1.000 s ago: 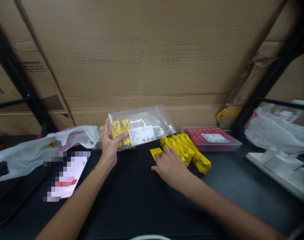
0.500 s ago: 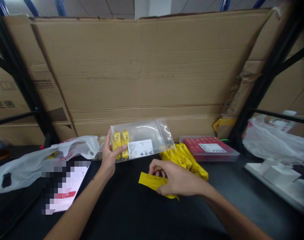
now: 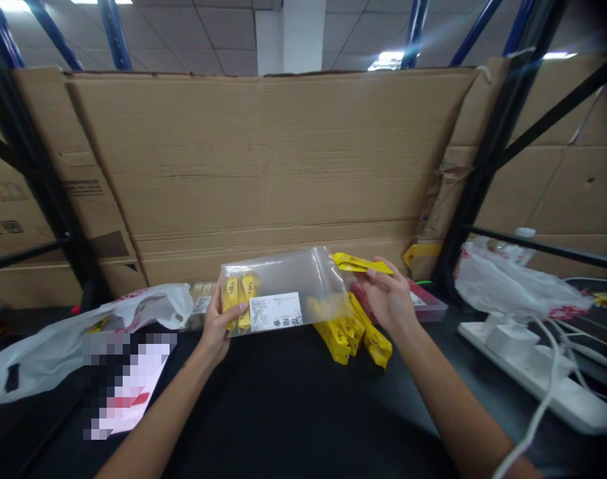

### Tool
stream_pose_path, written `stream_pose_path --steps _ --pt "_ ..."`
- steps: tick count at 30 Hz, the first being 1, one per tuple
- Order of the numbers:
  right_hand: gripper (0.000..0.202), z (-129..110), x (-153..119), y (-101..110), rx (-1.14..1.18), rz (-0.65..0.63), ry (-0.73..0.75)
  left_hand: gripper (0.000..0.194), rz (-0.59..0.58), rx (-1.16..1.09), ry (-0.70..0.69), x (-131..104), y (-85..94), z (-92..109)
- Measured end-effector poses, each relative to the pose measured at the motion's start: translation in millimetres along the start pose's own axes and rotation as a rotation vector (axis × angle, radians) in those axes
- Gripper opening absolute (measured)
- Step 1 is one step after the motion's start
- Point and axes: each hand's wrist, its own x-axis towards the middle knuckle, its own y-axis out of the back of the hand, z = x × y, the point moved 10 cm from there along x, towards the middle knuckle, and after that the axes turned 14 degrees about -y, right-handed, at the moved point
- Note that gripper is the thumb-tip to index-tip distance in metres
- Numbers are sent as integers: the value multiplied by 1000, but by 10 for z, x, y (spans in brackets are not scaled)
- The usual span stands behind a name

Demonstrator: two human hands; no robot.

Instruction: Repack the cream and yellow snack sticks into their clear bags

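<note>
My left hand [image 3: 219,324] grips the closed end of a clear plastic bag [image 3: 283,276] with a white printed label. Two yellow packets [image 3: 241,299] stand side by side inside the bag at that end. My right hand [image 3: 385,296] pinches another yellow packet [image 3: 360,262] at the bag's right-hand end, its tip close to the bag's edge; I cannot tell whether it touches. Below that hand, several loose yellow packets [image 3: 340,339] lie in a pile on the black table, partly behind the bag.
A clear box with red contents [image 3: 433,309] sits behind my right hand. On the right lie a white power strip [image 3: 537,372] with cables and a white plastic bag [image 3: 512,279]. Leftward are another plastic bag [image 3: 148,309] and a phone-like screen [image 3: 133,392]. Cardboard [image 3: 273,159] walls the back.
My right hand has lifted its yellow packet from above the table up to the bag's right end. The left hand keeps its hold on the bag. The view has tilted up.
</note>
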Motion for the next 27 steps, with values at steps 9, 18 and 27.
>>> stream_pose_path --steps 9,18,27 --pt "60 3 -33 -116 -60 -165 -106 75 72 -110 -1 92 169 15" --pt "72 -97 -123 -263 -188 -304 -106 70 65 -89 14 89 183 -27" --pt "72 222 -336 -527 -396 -519 -277 97 -40 -35 37 23 60 -102"
